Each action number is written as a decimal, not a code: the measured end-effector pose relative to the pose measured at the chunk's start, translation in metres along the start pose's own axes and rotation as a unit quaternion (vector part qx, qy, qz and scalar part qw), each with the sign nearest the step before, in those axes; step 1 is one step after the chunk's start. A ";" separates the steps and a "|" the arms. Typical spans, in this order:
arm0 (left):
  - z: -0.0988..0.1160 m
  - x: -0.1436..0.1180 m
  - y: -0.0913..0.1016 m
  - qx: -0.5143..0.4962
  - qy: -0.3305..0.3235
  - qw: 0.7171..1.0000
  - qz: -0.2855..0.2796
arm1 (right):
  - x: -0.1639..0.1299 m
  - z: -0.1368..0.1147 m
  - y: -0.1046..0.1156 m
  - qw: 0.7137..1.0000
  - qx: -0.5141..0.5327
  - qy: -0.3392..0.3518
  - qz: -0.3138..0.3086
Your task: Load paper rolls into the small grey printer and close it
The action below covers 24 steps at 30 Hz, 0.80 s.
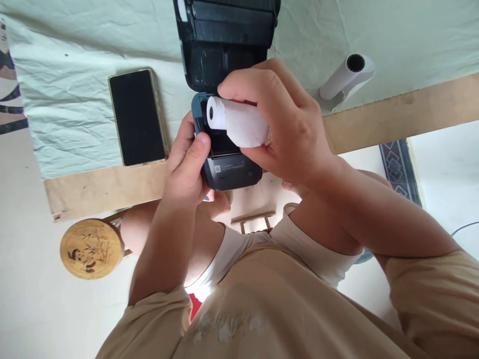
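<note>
A small black label printer is held near the table's front edge, its hinged lid swung up and away from me. My left hand grips the printer's left side, thumb on its rim. Between the fingers of my right hand is a white paper roll with a dark hole at its end. The roll sits over the open paper compartment, partly inside or just above it; I cannot tell which. A loose flap of paper hangs from the roll toward me.
On the green tablecloth, a phone lies to the left. A second paper roll, partly unwound, is at the right. The wooden table edge runs in front. A round wooden stool stands lower left.
</note>
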<state>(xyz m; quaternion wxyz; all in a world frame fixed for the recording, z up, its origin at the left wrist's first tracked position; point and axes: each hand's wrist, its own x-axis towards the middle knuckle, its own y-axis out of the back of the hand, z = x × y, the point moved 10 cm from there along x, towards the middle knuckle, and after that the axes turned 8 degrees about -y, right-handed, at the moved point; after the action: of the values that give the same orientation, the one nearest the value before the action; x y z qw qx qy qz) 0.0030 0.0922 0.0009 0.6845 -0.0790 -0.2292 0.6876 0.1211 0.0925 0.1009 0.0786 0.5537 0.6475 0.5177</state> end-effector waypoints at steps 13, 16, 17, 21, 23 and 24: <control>-0.006 0.002 0.001 0.008 0.001 0.999 -0.033 | -0.006 -0.001 0.004 0.995 -0.036 0.064 0.070; -0.003 0.001 -0.001 -0.001 0.000 1.000 -0.025 | -0.011 -0.011 0.011 0.990 -0.025 0.111 0.086; -0.003 0.001 -0.002 -0.005 -0.001 1.000 -0.027 | -0.014 -0.014 0.012 0.988 -0.018 0.127 0.083; -0.004 0.003 -0.001 -0.006 -0.030 0.997 -0.065 | -0.023 -0.020 0.008 0.985 -0.005 0.158 0.062; -0.005 0.005 0.001 -0.002 -0.059 0.994 -0.088 | -0.027 -0.020 0.003 0.987 -0.006 0.152 0.049; -0.006 0.005 0.003 0.000 -0.068 0.993 -0.099 | -0.027 -0.018 0.000 0.989 -0.008 0.142 0.039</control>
<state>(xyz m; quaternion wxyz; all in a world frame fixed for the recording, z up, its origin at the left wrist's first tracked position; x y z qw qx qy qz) 0.0030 0.0988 -0.0049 0.7318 -0.0089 -0.2816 0.6206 0.1194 0.0601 0.0964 -0.0297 0.4990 0.6258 0.5987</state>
